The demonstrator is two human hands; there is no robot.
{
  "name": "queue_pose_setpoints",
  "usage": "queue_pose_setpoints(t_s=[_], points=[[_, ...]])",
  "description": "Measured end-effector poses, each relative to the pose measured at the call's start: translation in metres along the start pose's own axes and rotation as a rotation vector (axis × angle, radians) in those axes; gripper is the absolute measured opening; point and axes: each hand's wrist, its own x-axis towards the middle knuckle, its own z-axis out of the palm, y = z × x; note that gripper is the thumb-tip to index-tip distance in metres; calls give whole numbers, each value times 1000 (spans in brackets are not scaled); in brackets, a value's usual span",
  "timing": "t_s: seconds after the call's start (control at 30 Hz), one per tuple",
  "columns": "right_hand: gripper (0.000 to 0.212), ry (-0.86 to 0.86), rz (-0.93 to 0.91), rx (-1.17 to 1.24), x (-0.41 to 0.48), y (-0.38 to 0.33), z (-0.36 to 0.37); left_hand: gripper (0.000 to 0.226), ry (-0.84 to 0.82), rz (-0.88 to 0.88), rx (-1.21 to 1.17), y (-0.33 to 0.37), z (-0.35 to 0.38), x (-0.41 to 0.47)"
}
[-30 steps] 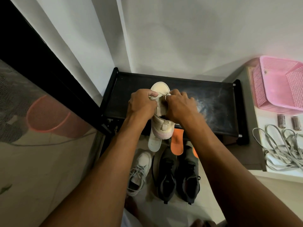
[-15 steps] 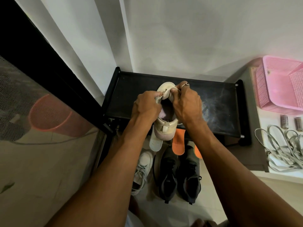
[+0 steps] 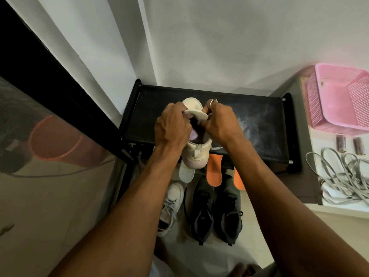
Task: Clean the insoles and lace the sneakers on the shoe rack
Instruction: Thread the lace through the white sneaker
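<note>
- Pink perforated plastic basket [image 3: 316,100], rectangular, on the white counter [image 3: 327,144] at far right.
- Two small brown cylinders [image 3: 340,143], side by side, lying just in front of the basket.
- Dark glass panel [image 3: 50,196] at left, showing a reddish bucket reflection [image 3: 58,142].
- White painted wall [image 3: 219,47] behind.
- Pale tiled floor [image 3: 257,236] below.

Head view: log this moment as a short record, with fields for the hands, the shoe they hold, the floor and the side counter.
left hand: grips the cream sneaker at its opening
right hand: pinches a cream flap there; tongue or insole, cannot tell
cream sneaker: over the black shoe rack's front edge, heel toward the person
floor: dark sneakers side by side, white laced sneaker to their left
loose: orange insoles and a white insole below the rack's front edge
side counter: pink basket, grey laces
</note>
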Motion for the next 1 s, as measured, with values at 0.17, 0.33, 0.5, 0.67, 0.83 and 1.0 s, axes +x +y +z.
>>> queue_pose_setpoints(t_s=[0.17,0.33,0.5,0.67,0.83,1.0], points=[[14,122,11,49,-4,3,8,11,-21,-45,7,4,-4,-2],[10,186,30,162,-6,5,9,14,-14,-108,-44,6,-3,-1],[15,209,37,230,-8,1,11,17,11,-86,-31,5,-1,0],[28,133,68,102,-1,-1,2,20,-12,-81,23,0,-1,3],[49,-103,148,36,2,1,-11,34,-128,-130,112,8,-9,6],[40,-354,191,11,1,-3,-32,49,-344,-247,223,7,-25,8]])
